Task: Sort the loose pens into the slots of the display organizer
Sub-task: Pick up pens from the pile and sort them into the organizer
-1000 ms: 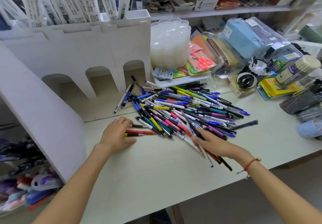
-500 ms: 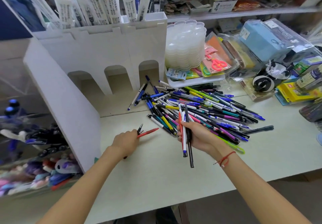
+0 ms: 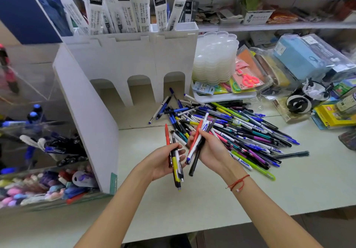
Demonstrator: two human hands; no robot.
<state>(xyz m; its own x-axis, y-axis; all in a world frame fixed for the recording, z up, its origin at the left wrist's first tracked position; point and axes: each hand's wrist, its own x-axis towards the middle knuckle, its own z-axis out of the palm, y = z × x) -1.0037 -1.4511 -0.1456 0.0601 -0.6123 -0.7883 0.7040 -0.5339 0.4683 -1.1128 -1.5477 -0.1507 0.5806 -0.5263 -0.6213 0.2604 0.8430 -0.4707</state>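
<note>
I am holding both hands up over the pale green worktop (image 3: 221,199), each one gripping a small bunch of pens. My left hand (image 3: 163,163) is turned palm up with its fingers curled round a few pens (image 3: 176,163): a red one, a black one and a yellow-and-black one whose tip is pointing down toward me. My right hand (image 3: 211,151), with a red string bracelet (image 3: 238,183) at the wrist, is clasping another bunch (image 3: 197,143), among them an orange-red and white pen, a white pen with blue print and a black pen hanging lowest. The two bunches are sitting just beside each other without touching.

Behind my hands, the big heap of loose multicoloured plastic pens (image 3: 237,130) is lying spread across the worktop, reaching right up to the rightmost arch. The white display organizer (image 3: 134,58) is standing at the back left, its three arched slots facing me; a few blue and white pens (image 3: 163,108) are lying at the mouth of the rightmost slot. A stack of clear scalloped plastic trays (image 3: 215,56) is standing just right of the organizer.
</note>
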